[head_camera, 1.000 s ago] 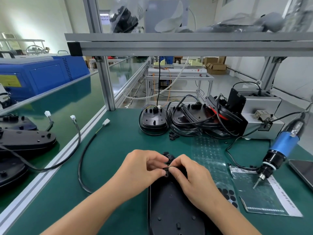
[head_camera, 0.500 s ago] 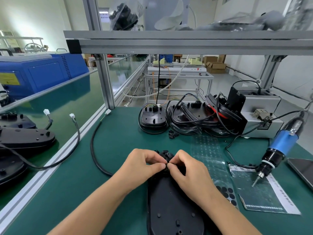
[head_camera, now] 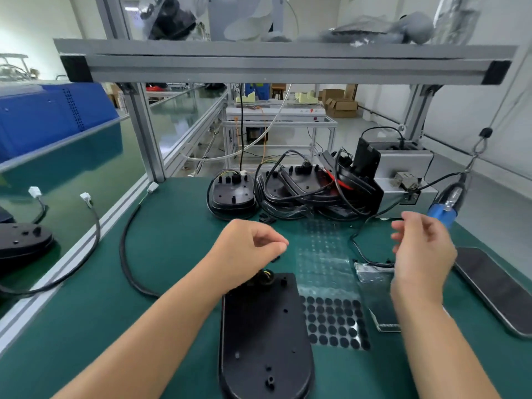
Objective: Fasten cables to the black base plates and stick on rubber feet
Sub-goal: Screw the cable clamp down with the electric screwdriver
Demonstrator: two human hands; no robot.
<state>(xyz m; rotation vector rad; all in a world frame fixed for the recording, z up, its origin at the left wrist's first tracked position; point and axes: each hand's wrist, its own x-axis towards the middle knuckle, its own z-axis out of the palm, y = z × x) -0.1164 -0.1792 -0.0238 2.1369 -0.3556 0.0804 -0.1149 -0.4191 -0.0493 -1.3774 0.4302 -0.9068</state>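
Note:
A black base plate (head_camera: pixel 264 335) lies flat on the green mat right in front of me. Its black cable (head_camera: pixel 124 249) leaves the plate's far end and curves left toward the bench rail. My left hand (head_camera: pixel 247 251) hovers over that far end with fingers curled against the thumb, and nothing shows between them. Further right, my right hand (head_camera: pixel 420 254) is raised in the air, blurred, with fingers loosely spread and empty. A clear sheet of round black rubber feet (head_camera: pixel 334 323) lies just right of the plate. A small black clip (head_camera: pixel 275 259) sits near the plate's far end.
More base plates with coiled cables (head_camera: pixel 302 185) are piled at the back, one plate (head_camera: pixel 233 197) apart on the left. A blue electric screwdriver (head_camera: pixel 444 210) hangs beyond my right hand, by a grey box (head_camera: pixel 403 165). A phone (head_camera: pixel 495 286) lies at right.
Both hands have let go at the plate's far end. My right hand has swung up and to the right, near the screwdriver. My left hand has lifted slightly.

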